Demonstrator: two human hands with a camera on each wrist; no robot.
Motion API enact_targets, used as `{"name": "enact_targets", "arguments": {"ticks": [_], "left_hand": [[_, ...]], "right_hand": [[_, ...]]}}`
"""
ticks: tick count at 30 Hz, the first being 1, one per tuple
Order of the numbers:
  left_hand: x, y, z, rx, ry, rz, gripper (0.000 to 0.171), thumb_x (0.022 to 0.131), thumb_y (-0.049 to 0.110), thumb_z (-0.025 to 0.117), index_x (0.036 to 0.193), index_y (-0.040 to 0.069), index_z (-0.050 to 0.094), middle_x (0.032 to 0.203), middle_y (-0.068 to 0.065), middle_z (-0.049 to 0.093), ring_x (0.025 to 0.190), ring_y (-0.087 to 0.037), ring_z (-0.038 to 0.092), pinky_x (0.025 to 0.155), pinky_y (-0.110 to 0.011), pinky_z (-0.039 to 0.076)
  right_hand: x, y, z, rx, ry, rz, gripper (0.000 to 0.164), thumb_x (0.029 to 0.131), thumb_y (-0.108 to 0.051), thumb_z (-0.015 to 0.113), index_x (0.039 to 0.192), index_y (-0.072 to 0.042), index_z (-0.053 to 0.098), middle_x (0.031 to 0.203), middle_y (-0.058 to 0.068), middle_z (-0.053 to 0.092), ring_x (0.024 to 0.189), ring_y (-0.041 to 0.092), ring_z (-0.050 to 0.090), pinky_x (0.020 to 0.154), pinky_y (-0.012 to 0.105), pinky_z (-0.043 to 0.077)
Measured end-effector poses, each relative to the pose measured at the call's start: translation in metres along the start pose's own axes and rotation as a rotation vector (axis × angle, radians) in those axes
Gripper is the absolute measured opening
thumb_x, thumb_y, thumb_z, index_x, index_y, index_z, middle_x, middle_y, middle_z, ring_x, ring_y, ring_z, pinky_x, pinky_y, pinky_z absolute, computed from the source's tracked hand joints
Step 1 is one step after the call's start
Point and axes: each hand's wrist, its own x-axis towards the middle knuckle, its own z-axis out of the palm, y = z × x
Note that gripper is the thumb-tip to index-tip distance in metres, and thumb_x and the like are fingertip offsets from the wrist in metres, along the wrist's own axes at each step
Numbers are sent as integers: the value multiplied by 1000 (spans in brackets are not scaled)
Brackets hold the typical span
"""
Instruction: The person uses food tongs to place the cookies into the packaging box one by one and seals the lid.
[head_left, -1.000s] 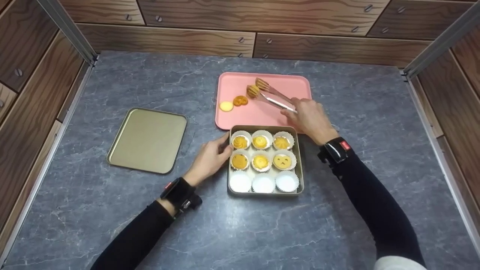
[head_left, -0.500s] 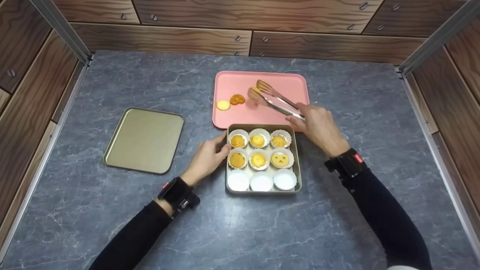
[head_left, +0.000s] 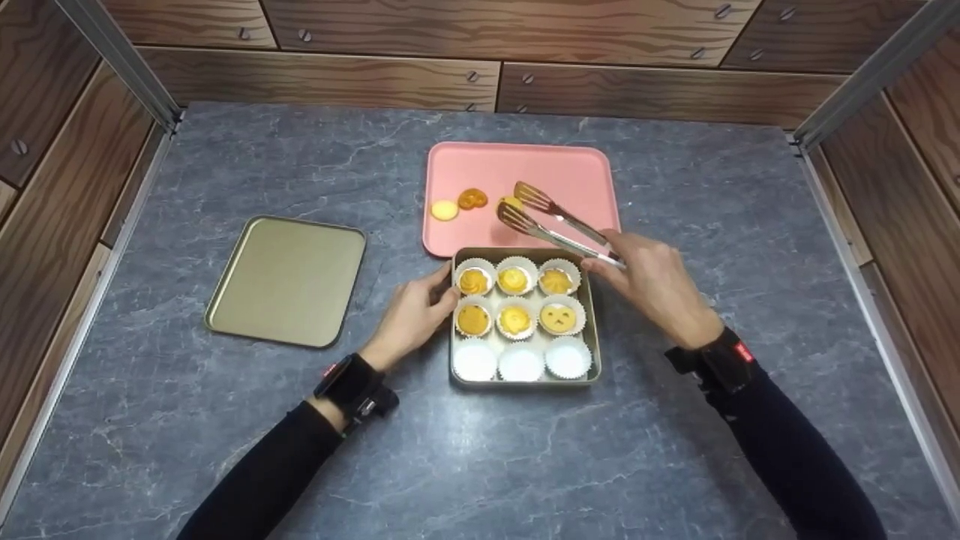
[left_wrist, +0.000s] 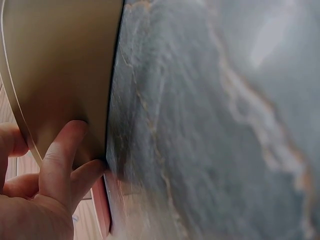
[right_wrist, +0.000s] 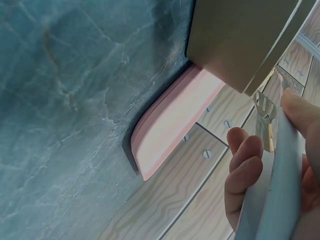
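A square metal tin holds rows of white paper cups. Cookies sit in the back and middle rows; the front cups show only white. My left hand grips the tin's left side; in the left wrist view fingers press its outer wall and another reaches the rim. Metal tongs are in my right hand, fingers and thumb around their arms. A yellow cookie, partly hidden, shows between the slotted tong heads, over the near part of the pink tray.
On the tray's left lie a pale round cookie and a brown pretzel-shaped cookie. Left of the tin rests a flat metal lid on the grey marbled table. Wood-patterned panels enclose the back and sides.
My right hand has drawn the tongs and yellow cookie nearer, from the tray's middle toward the tin. The left hand keeps its place on the tin; the head view has shifted slightly.
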Motion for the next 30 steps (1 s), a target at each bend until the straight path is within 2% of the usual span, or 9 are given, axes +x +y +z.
{"name": "enact_targets", "arguments": {"ticks": [3, 7, 17, 23, 30], "left_hand": [[0, -1, 0, 12, 6, 1, 56, 102, 20, 63, 153, 2, 46, 58, 6, 43, 51, -8, 40, 46, -21, 37], [-1, -2, -1, 19, 10, -3, 56, 102, 21, 63, 152, 2, 46, 58, 5, 43, 51, -8, 40, 47, -21, 37], [-2, -1, -1, 35, 29, 14, 55, 101, 19, 63, 151, 0, 48, 55, 8, 39, 50, -7, 39, 48, -22, 36], [-2, 1, -1, 9, 13, -6, 56, 102, 18, 62, 152, 1, 46, 59, 6, 44, 51, -7, 41, 47, -21, 38], [0, 2, 0, 9, -7, -17, 56, 103, 19, 61, 153, 2, 44, 60, 6, 43, 52, -7, 41, 48, -21, 38]], "right_hand": [[-8, -2, -2, 9, 7, 0, 42, 94, -32, 76, 124, -3, 69, 92, 15, 73, 71, 28, 68, 57, 42, 57], [-17, -4, -5, 20, 19, -28, 43, 93, -31, 78, 125, -3, 69, 97, 15, 74, 73, 27, 69, 59, 41, 58], [-42, -10, -8, -22, 4, -61, 52, 91, -32, 79, 134, -6, 67, 90, 12, 73, 69, 23, 66, 56, 38, 56], [-54, -12, -11, -2, -19, -71, 52, 90, -30, 80, 133, -4, 67, 101, 16, 75, 72, 23, 70, 57, 36, 59], [-62, -16, -15, -5, -12, -91, 54, 89, -28, 82, 133, -2, 67, 104, 16, 75, 73, 21, 69, 57, 35, 58]]}}
